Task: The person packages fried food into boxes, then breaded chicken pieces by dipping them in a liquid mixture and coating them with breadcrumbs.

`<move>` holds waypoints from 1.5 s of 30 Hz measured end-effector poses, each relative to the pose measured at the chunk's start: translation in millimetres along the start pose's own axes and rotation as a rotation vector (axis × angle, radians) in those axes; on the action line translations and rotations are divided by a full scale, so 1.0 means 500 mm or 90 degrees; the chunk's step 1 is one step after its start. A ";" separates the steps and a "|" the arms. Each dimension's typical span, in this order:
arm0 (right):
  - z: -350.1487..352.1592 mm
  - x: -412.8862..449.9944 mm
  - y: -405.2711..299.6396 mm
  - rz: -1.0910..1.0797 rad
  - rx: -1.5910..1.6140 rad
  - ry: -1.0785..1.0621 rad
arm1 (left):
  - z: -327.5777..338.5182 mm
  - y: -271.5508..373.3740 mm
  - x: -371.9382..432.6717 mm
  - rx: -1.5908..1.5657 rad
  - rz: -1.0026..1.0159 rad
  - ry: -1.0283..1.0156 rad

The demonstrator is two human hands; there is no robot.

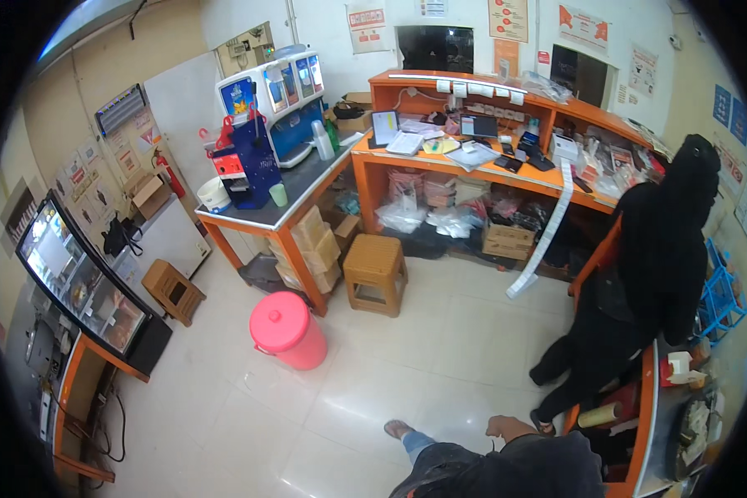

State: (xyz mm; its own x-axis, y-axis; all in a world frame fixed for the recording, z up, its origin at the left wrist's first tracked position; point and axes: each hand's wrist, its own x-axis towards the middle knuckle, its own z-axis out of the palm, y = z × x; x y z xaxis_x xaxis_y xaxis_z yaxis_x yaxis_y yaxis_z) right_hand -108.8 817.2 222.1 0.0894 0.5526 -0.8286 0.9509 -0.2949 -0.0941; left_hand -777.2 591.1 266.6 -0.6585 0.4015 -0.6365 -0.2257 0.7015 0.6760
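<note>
My right hand (510, 428) shows at the lower edge, in front of my dark top. Its fingers look curled, but they are too small and blurred to show whether anything is in them. My left hand is out of view. Pale floor tiles (361, 398) lie before me, with my one visible foot (398, 429) on them. Ahead stands a pink lidded bin (292, 330). To the right, a person in black (647, 249) stands beside a side counter (653, 429) that holds an opened small box (683, 367).
A brown plastic stool (375, 274) stands by the orange desk (467, 160), where a long paper strip (544, 239) hangs to the floor. A drink dispenser (280, 99) and a blue machine (249, 165) occupy the dark-topped counter. At left are a glass display case (87, 280) and another stool (173, 291).
</note>
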 end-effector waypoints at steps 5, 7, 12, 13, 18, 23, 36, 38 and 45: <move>-0.177 0.160 -0.369 -0.231 -0.114 -0.033 | 0.101 0.142 0.083 0.058 -0.003 0.007; -0.234 0.223 -0.514 -0.327 -0.169 -0.086 | 0.128 0.176 0.074 0.048 -0.018 0.022; -0.455 0.431 -0.738 -0.293 -0.300 -0.092 | 0.160 0.213 0.067 -0.015 -0.050 0.103; -0.491 0.447 -0.825 -0.279 -0.308 -0.085 | 0.152 0.194 0.054 -0.041 -0.074 0.143; -0.478 0.386 -1.257 -0.295 -0.328 -0.097 | 0.152 0.026 -0.059 -0.202 -0.263 0.295; -0.279 0.248 -1.589 -0.343 -0.314 -0.164 | 0.075 -0.079 -0.046 -0.304 -0.392 0.349; 0.043 0.115 -2.080 -0.402 -0.294 -0.225 | -0.612 -0.043 0.465 -0.179 -0.207 0.327; 0.093 0.147 -2.172 -0.422 -0.307 -0.210 | -0.681 -0.040 0.546 -0.157 -0.156 0.325; 0.212 0.117 -2.662 -0.400 -0.482 -0.160 | -0.969 0.060 0.835 -0.173 -0.226 0.337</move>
State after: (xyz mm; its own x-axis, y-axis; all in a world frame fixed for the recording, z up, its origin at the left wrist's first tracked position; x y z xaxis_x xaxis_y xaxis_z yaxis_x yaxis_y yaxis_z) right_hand -1400.9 1159.3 240.5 -0.4734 0.2323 -0.8497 0.7496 0.6128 -0.2501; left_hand -1406.8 494.5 200.9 -0.7578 -0.2146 -0.6162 -0.6184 0.5377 0.5731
